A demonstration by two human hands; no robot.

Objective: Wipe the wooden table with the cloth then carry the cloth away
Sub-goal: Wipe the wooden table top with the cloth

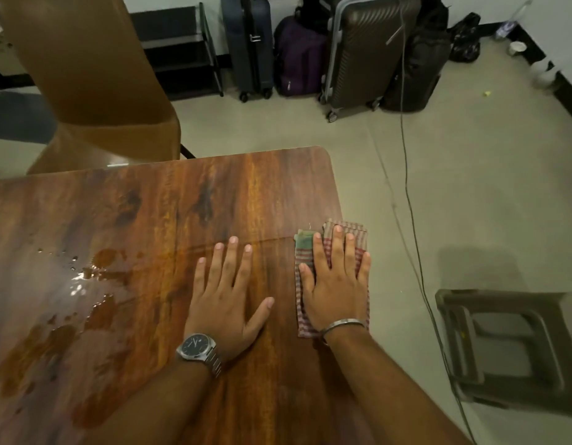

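We see the striped cloth [310, 319] lying folded at the right edge of the wooden table [149, 220], partly overhanging it, with our right hand [337, 284] flat on top, fingers straight and spread, pressing rather than gripping. Our left hand [228, 300], a watch [198, 346] on its wrist, rests just beside it, palm down and fingers splayed on bare wood, holding nothing. Water pools [85, 284] near the table's left edge; a brown chair [85, 75] stands beyond the far edge, suitcases [358, 53] line the wall, and a stool [509, 348] sits on the floor to the right.
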